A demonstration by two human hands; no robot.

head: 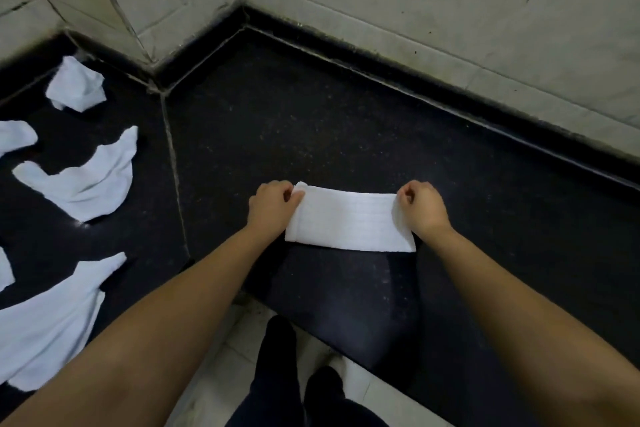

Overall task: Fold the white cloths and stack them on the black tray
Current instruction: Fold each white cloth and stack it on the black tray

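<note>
- I see the left hand [272, 206] and right hand [424, 206] each pinching an end of the ribbed, rectangular folded white cloth [348, 224].
- It lies flat on the speckled black stone table [311, 121].

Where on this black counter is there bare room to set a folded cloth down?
Bare patches: the black counter between the folded cloth and the back wall, and the stretch right of the right hand. Crowded: left of the counter seam, where unfolded cloths lie scattered.
</note>
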